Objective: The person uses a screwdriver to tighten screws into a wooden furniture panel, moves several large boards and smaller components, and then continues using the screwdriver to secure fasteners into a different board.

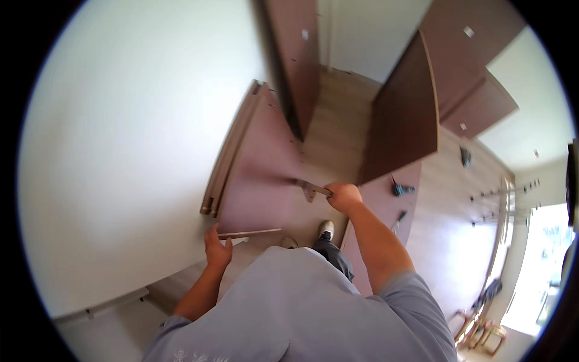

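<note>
A stack of mauve-brown panels (256,175) leans on the white wall to my left. My left hand (217,246) is at the near end of the stack, its thumb and fingers around the corner of a panel edge (250,233). My right hand (345,198), arm stretched forward, is closed around a narrow, flat brownish bar (322,191). The bar's far end widens into a notched piece that is partly blurred, and I cannot make out its exact kind. It is held over the floor, just right of the stack.
A tall panel (295,60) stands ahead; a dark brown board (404,114) stands upright to its right. On a mauve panel (386,208) lie a blue-black power drill (401,188) and a hand tool (399,220). A drying rack (506,202) and wooden stool (491,338) are far right.
</note>
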Demonstrator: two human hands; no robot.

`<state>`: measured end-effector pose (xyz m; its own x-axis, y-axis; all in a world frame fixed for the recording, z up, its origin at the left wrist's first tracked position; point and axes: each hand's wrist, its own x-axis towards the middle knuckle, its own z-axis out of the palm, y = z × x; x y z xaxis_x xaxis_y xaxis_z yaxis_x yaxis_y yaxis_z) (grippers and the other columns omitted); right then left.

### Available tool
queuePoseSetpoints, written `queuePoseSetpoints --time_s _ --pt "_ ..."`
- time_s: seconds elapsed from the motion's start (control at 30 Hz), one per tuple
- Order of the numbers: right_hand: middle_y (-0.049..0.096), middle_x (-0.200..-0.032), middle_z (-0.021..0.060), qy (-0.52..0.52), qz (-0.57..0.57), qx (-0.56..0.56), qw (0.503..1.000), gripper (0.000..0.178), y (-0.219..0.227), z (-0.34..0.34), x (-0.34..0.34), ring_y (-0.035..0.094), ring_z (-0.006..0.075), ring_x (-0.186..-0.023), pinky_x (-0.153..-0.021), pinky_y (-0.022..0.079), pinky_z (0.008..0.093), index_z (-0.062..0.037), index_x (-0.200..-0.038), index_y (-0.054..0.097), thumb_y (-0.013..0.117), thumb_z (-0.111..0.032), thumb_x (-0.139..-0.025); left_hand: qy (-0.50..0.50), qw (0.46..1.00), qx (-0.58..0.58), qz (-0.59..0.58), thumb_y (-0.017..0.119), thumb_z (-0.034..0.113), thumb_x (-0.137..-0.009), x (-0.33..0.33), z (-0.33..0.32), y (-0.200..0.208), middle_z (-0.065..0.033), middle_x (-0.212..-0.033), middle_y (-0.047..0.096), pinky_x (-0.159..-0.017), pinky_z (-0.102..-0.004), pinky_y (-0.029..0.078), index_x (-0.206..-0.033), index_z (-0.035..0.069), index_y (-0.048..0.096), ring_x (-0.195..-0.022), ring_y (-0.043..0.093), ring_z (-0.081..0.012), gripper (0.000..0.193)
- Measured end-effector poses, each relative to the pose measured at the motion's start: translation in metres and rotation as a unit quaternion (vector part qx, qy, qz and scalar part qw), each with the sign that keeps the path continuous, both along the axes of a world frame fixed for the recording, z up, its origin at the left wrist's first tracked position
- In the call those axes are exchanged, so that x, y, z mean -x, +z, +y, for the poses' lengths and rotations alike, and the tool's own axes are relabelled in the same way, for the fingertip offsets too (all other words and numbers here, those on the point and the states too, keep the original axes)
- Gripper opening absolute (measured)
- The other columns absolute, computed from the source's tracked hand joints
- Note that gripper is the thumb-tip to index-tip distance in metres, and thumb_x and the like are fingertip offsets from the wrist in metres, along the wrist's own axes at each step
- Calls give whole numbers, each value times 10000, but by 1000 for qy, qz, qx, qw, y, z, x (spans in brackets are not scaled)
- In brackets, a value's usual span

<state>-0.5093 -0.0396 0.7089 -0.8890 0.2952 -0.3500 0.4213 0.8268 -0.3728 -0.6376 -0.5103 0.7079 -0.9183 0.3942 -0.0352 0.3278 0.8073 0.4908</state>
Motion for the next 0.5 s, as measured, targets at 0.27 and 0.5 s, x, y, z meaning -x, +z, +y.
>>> queuePoseSetpoints --time_s 0.27,0.5 --pt "725 -1157 83 17 -1 14 1000 356 -9 -27 -21 691 318 -1089 -917 567 458 -218 -1189 730 644 -233 -843 -29 999 15 15 746 45 -834 1 -2 -10 -253 -1438 478 -1168 -514 352 -1505 14 393 -1363 442 -447 759" --pt "746 -1087 85 31 1 36 999 262 -3 -36 -30 706 322 -1053 -894 574 450 -199 -1078 752 641 -192 -841 -263 964 -19 -25 758 152 -849 -49 55 25 -307 -1607 289 -1211 -562 287 -1504 -15 393 -1488 291 -490 768"
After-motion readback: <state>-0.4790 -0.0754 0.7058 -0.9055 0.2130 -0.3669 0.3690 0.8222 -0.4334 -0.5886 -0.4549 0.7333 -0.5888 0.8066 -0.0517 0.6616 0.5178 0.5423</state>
